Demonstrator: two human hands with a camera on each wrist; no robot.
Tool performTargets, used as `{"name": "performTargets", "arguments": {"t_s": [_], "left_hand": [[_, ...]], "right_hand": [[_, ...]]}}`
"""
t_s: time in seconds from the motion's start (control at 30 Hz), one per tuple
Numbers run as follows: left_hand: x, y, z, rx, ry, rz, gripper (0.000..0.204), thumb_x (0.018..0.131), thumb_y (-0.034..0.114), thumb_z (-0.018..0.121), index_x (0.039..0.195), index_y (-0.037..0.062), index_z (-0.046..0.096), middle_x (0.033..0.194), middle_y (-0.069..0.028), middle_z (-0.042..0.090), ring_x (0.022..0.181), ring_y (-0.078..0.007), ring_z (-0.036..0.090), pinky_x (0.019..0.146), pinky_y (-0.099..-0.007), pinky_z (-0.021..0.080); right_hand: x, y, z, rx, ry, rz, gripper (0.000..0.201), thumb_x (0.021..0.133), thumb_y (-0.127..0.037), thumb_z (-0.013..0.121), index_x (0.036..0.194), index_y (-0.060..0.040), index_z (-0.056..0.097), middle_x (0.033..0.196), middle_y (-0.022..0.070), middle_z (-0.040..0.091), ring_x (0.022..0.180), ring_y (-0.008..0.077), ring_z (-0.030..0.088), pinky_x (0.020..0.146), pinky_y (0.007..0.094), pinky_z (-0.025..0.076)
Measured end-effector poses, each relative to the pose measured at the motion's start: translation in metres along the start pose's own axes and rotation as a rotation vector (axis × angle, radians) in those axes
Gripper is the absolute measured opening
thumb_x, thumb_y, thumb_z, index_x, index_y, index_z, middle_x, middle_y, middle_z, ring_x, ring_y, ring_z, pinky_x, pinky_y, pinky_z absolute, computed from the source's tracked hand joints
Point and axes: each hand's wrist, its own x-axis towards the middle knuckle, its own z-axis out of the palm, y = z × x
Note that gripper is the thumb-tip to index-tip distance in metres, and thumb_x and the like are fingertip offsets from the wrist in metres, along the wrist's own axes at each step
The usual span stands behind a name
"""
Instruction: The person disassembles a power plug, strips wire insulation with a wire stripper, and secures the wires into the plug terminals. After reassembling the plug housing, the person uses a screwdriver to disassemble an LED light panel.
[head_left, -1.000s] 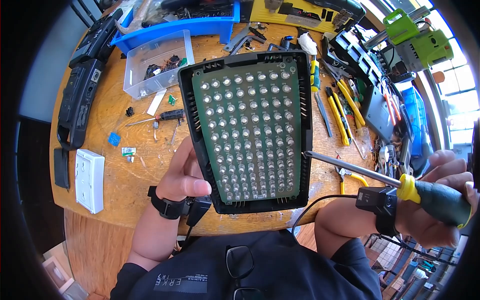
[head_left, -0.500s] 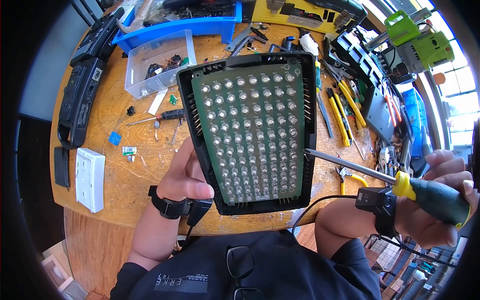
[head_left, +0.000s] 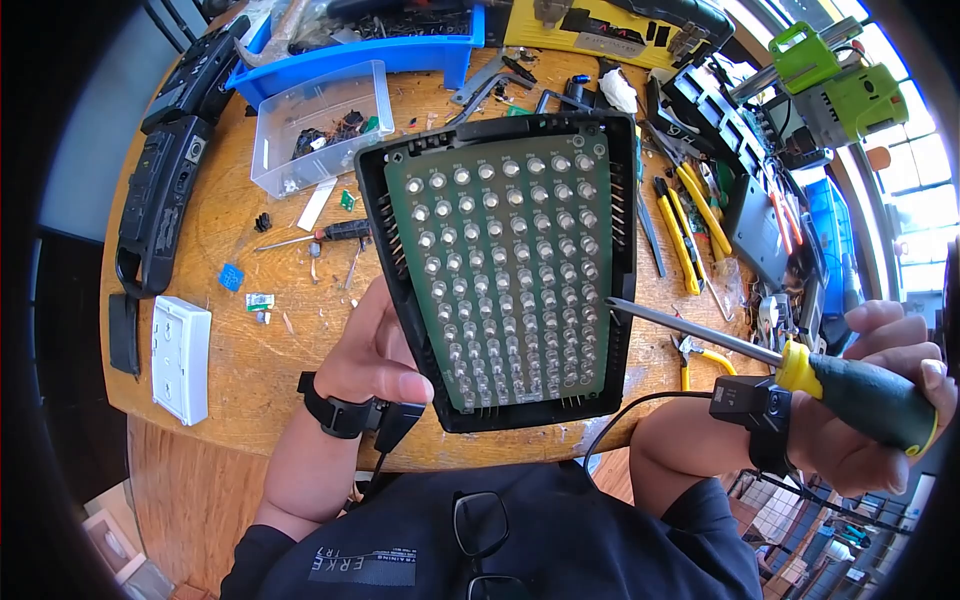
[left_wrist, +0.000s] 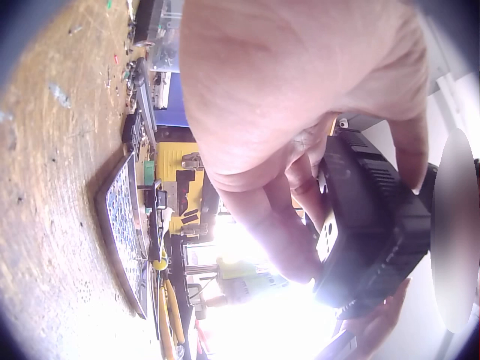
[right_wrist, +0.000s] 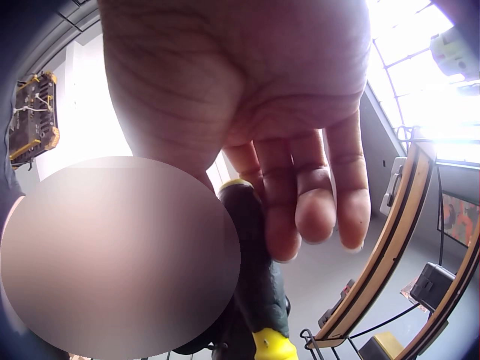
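Observation:
My left hand (head_left: 365,360) grips the lower left side of a black plastic housing (head_left: 400,330), its thumb along the near edge. Fixed inside the housing is a green circuit board (head_left: 505,285) with rows of clear LEDs, facing up. In the left wrist view the fingers curl round the housing (left_wrist: 375,217). A screwdriver (head_left: 865,395) with a dark green and yellow handle is held in my right hand (head_left: 845,450). Its tip overlaps the board's right edge. The right wrist view shows the handle (right_wrist: 259,259) between thumb side and fingers.
A clear plastic box (head_left: 320,135) and a blue bin (head_left: 370,65) stand at the back. Another screwdriver (head_left: 340,230) and a white plastic case (head_left: 180,360) lie left. Pliers (head_left: 710,355), cutters and black casings crowd the right, beside a green power tool (head_left: 850,100).
The housing has shifted slightly right and toward me, its far end tilting lower. The screwdriver has moved slightly left and stays at the board's right edge.

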Motion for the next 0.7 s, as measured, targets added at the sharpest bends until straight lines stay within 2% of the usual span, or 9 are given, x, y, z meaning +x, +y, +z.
{"name": "performTargets", "arguments": {"t_s": [0.23, 0.33, 0.4, 0.43, 0.5, 0.53, 0.6, 0.63, 0.7], "left_hand": [[0.001, 0.0, 0.002, 0.019, -0.001, 0.004, 0.097, 0.056, -0.005, 0.075, 0.139, 0.0007, 0.025, 0.136, -0.0136, 0.042, 0.127, -0.0252, 0.039, 0.104, -0.0403, 0.031], [0.0, 0.0, 0.001, 0.039, -0.006, 0.006, 0.095, 0.057, -0.004, 0.076, 0.138, 0.0005, 0.027, 0.135, -0.0136, 0.043, 0.126, -0.0247, 0.04, 0.104, -0.04, 0.031], [0.0, 0.0, 0.001, 0.052, -0.011, 0.011, 0.093, 0.058, -0.003, 0.076, 0.138, 0.0004, 0.028, 0.134, -0.0136, 0.043, 0.126, -0.0244, 0.041, 0.104, -0.0398, 0.031], [0.001, 0.0, 0.001, 0.057, -0.017, 0.001, 0.092, 0.058, -0.003, 0.076, 0.137, 0.0003, 0.029, 0.134, -0.0137, 0.043, 0.125, -0.0242, 0.041, 0.103, -0.0395, 0.031], [0.001, 0.0, 0.0, 0.062, -0.023, -0.008, 0.091, 0.059, -0.003, 0.076, 0.137, 0.0003, 0.029, 0.134, -0.0138, 0.043, 0.125, -0.0241, 0.042, 0.103, -0.0392, 0.032], [0.0, 0.0, -0.001, 0.062, -0.028, -0.011, 0.091, 0.059, -0.003, 0.077, 0.137, 0.0002, 0.029, 0.134, -0.0136, 0.044, 0.125, -0.0238, 0.042, 0.103, -0.0391, 0.032], [0.0, 0.0, -0.001, 0.062, -0.033, -0.015, 0.091, 0.059, -0.003, 0.077, 0.137, 0.0001, 0.029, 0.134, -0.0135, 0.044, 0.125, -0.0236, 0.042, 0.102, -0.0389, 0.033], [0.0, 0.0, 0.001, 0.058, -0.005, -0.028, 0.09, 0.059, -0.001, 0.078, 0.136, -0.0001, 0.031, 0.132, -0.0128, 0.046, 0.123, -0.0227, 0.043, 0.101, -0.038, 0.033], [0.002, 0.001, 0.003, 0.054, 0.022, -0.041, 0.089, 0.059, 0.0, 0.079, 0.135, -0.0004, 0.033, 0.13, -0.0122, 0.048, 0.122, -0.0218, 0.045, 0.1, -0.037, 0.034]], "right_hand": [[0.006, -0.007, -0.002, -0.029, -0.046, 0.055, 0.069, 0.085, -0.053, 0.054, 0.117, 0.0045, 0.036, 0.067, 0.0151, 0.059, 0.055, 0.0239, 0.059, 0.056, 0.0381, 0.056], [0.01, -0.013, 0.013, -0.067, -0.039, 0.056, 0.06, 0.087, -0.04, 0.057, 0.12, 0.0043, 0.033, 0.069, 0.0171, 0.058, 0.055, 0.0255, 0.061, 0.051, 0.0368, 0.056], [0.01, -0.022, 0.035, -0.027, 0.32, 0.169, 0.051, 0.088, -0.023, 0.055, 0.123, 0.0048, 0.03, 0.069, 0.0185, 0.058, 0.054, 0.0267, 0.061, 0.046, 0.0347, 0.055], [0.009, -0.015, 0.027, -0.027, 0.32, 0.169, 0.051, 0.088, -0.023, 0.055, 0.123, 0.0048, 0.03, 0.069, 0.0185, 0.058, 0.054, 0.0267, 0.061, 0.046, 0.0347, 0.055], [0.008, 0.003, 0.003, 0.109, -0.081, -0.03, 0.046, 0.087, -0.009, 0.051, 0.124, 0.0056, 0.028, 0.073, 0.0209, 0.06, 0.053, 0.0257, 0.061, 0.042, 0.0317, 0.052], [0.011, -0.009, 0.01, 0.109, -0.081, -0.029, 0.046, 0.087, -0.009, 0.051, 0.124, 0.0056, 0.028, 0.073, 0.0209, 0.06, 0.053, 0.0257, 0.061, 0.042, 0.0317, 0.052], [0.017, -0.042, 0.028, 0.101, 0.317, 0.571, 0.053, 0.089, -0.024, 0.048, 0.124, 0.0114, 0.031, 0.069, 0.0185, 0.062, 0.053, 0.0202, 0.06, 0.044, 0.0266, 0.049], [0.026, -0.04, 0.013, 0.101, 0.317, 0.571, 0.053, 0.089, -0.024, 0.048, 0.124, 0.0114, 0.031, 0.069, 0.0185, 0.062, 0.053, 0.0202, 0.06, 0.044, 0.0266, 0.049], [0.052, -0.032, -0.025, 0.79, -0.279, 1.39, 0.07, 0.086, -0.043, 0.041, 0.12, 0.018, 0.038, 0.062, 0.015, 0.062, 0.051, 0.0148, 0.057, 0.046, 0.0218, 0.044]]}}
